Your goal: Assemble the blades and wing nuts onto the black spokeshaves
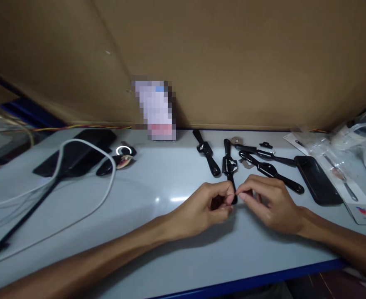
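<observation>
Looping over the left of my pale table (176,257), a white cable (77,140) crosses a flat black object (79,149). Next, a pixelated panel (158,108) leans on the brown cardboard (232,62), probably tilted so I can see it. The leftmost spokeshave (207,153) lies apart, perhaps to leave working room. Right of it, the second spokeshave (225,164) points one handle towards me, its near end partly behind my fingers. My left hand (209,205) is curled, thumb towards forefinger; my right hand (270,203) meets it, thumb and forefinger pinched. Such fingertip closeness suggests fine work, but I can't make out whether either grasps anything. Beyond them, a third spokeshave (266,169) and a fourth spokeshave (265,154) lie near a small black plate (266,145), seemingly grouped within reach. Farther right are a dark smartphone (318,180) and a white packaging card (354,207), likely pushed aside.
</observation>
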A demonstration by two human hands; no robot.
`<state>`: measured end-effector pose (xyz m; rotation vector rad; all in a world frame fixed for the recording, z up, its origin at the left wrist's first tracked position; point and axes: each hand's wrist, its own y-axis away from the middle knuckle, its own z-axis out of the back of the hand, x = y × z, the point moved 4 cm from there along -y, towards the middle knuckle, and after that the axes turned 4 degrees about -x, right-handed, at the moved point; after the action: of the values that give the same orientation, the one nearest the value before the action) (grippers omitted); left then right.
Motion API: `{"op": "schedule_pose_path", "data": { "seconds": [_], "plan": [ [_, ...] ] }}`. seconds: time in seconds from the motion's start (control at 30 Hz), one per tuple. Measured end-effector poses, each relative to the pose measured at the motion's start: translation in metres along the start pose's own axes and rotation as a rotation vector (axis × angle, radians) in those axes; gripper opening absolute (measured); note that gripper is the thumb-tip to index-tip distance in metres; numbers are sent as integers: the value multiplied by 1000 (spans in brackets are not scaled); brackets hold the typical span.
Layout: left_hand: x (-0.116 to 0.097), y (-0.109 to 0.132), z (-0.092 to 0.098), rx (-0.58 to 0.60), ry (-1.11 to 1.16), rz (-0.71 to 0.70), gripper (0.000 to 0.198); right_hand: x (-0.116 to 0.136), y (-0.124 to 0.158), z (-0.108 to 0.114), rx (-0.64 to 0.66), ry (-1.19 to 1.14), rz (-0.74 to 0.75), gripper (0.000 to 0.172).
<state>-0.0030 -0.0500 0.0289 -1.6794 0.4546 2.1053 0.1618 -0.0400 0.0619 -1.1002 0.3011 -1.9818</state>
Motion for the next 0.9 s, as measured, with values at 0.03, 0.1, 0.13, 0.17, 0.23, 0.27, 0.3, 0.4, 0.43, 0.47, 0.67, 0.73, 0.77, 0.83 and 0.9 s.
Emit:
{"op": "schedule_pose_path", "data": {
  "seconds": [0.03, 0.1, 0.13, 0.17, 0.23, 0.27, 0.3, 0.4, 0.43, 0.47, 0.67, 0.73, 0.77, 0.83, 0.9],
  "plan": [
    [0, 0, 0, 4, 20, 13, 10, 3, 2, -1, 7, -23, 20, 15],
    [0, 0, -1, 19, 37, 26, 10, 6, 4, -4, 42, -57, 30, 14],
    [0, 0, -1, 24, 38, 29, 11, 6, 5, -6, 65, -67, 25, 14],
    [0, 0, -1, 25, 37, 29, 12, 5, 5, -7, 87, -72, 15, 14],
    [1, 1, 0, 24, 39, 36, 17, 1, 6, -8, 109, -68, -1, 14],
    [1, 2, 0, 26, 44, 40, 19, 0, 6, -8, 107, -63, -3, 14],
    [2, 2, 0, 30, 54, 43, 22, -1, 6, -7, 102, -62, -2, 14],
    [4, 2, -1, 39, 95, 45, 31, -1, 5, -6, 93, -77, 31, 14],
    [4, 2, 0, 41, 109, 50, 33, 1, 5, -5, 98, -83, 55, 14],
    [4, 1, 0, 49, 121, 61, 35, 2, 5, -5, 108, -88, 83, 14],
    [1, -1, 1, 334, 209, 207, 41, 16, 7, -5, 161, -99, 218, 14],
    [0, -1, 1, 407, 203, 238, 40, 22, 7, -5, 153, -74, 263, 13],
    [-1, -1, 2, 427, 200, 241, 41, 25, 8, -6, 151, -51, 278, 13],
    [-1, -1, 2, 450, 196, 241, 43, 30, 9, -7, 153, -7, 305, 14],
    [-1, -1, 2, 460, 199, 240, 47, 33, 9, -9, 156, 24, 325, 17]
  ]
}}
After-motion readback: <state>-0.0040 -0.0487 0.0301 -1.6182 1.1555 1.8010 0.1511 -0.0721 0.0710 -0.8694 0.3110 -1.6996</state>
